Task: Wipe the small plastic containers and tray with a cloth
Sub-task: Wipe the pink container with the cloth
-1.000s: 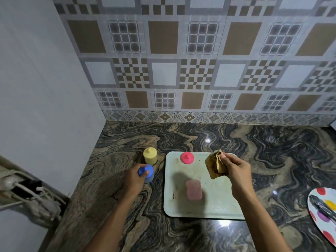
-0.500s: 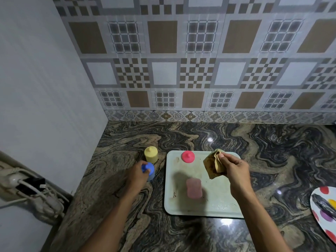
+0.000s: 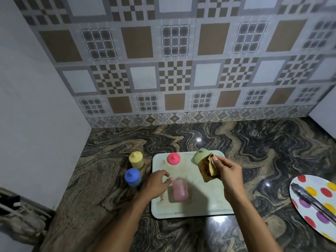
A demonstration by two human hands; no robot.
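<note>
While my right hand [image 3: 228,171] pinches the brown cloth [image 3: 209,169] over the far side of the tray [image 3: 200,204], my left hand [image 3: 156,185] sits at the tray's left edge. Its fingers are loose and hold nothing, just beside the pale pink pot [image 3: 180,190]. The green pot [image 3: 200,155] peeks out behind the cloth. The red pot [image 3: 173,158] stands on the tray. The yellow pot [image 3: 136,159] and blue pot [image 3: 132,176] stand on the surface [image 3: 272,151], left of it.
</note>
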